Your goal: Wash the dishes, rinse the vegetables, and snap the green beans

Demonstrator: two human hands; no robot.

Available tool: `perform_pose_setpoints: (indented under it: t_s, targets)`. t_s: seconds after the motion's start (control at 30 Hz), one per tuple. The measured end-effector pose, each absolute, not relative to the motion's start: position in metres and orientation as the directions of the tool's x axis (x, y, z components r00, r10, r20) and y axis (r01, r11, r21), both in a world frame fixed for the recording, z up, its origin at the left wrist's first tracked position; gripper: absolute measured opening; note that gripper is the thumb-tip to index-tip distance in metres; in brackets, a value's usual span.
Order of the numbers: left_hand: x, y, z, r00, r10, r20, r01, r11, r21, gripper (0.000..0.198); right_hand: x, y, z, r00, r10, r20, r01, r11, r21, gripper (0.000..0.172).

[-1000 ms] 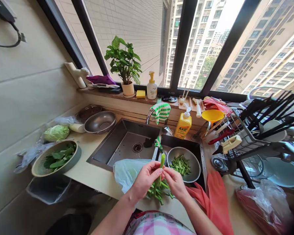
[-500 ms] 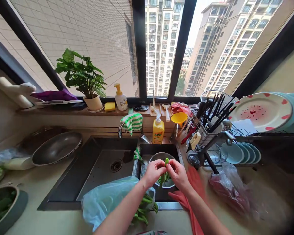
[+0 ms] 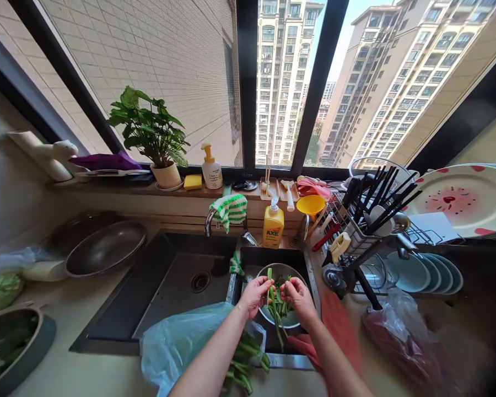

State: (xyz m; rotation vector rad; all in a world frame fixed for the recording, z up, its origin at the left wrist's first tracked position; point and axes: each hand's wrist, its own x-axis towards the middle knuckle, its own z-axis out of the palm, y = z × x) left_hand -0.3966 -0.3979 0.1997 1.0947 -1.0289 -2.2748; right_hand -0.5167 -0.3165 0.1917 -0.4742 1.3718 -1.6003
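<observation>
My left hand [image 3: 256,293] pinches a long green stem [image 3: 275,309], which hangs down across the front rim of a metal bowl [image 3: 291,324]. Close beside it, my right hand [image 3: 298,295] is closed on a small green piece [image 3: 289,280]. Both hands are over the bowl, which sits in the small right sink basin and has cut greens [image 3: 287,304] in it. Below my left forearm, a pale blue plastic bag [image 3: 182,342] lies open with more green stems [image 3: 243,366] sticking out.
The large sink basin [image 3: 182,270] is at left, with a wok [image 3: 107,248] beyond it. A yellow soap bottle [image 3: 273,226] stands behind the bowl. Red gloves [image 3: 341,325], a bagged red item [image 3: 400,336] and a dish rack [image 3: 355,237] are at right. A pot [image 3: 45,336] stands front left.
My hands have moved apart, each now with its own green piece. Before, they met on one stem. The whole view has shifted slightly.
</observation>
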Motion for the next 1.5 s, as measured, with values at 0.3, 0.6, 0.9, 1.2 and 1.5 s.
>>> perform_pose_setpoints:
  t_s: [0.3, 0.6, 0.9, 1.2, 1.5]
  targets:
    - [-0.41, -0.378, 0.188, -0.682, -0.594, -0.427, -0.021, -0.568, 0.823, 0.048, -0.523, -0.322, 0.183, -0.44, -0.844, -0.308, 0.37, 0.142, -0.918, 0.045]
    - [-0.388, -0.378, 0.208, -0.83, -0.396, -0.393, 0.026, -0.731, 0.682, 0.039, -0.534, -0.317, 0.198, -0.348, -0.87, -0.349, 0.622, 0.064, -0.78, 0.04]
    - [-0.397, -0.384, 0.204, -0.687, -0.636, -0.351, 0.068, -0.537, 0.841, 0.044, -0.526, -0.306, 0.202, -0.339, -0.918, -0.207, 0.295, 0.105, -0.95, 0.037]
    - [-0.4, -0.383, 0.206, -0.679, -0.687, -0.257, 0.053, -0.395, 0.917, 0.034, -0.516, -0.307, 0.199, -0.366, -0.927, -0.077, 0.114, 0.038, -0.993, 0.033]
    - [-0.414, -0.376, 0.197, -0.637, -0.678, -0.366, 0.266, -0.639, 0.722, 0.037, -0.497, -0.317, 0.187, -0.506, -0.836, -0.21, 0.443, -0.044, -0.895, 0.038]
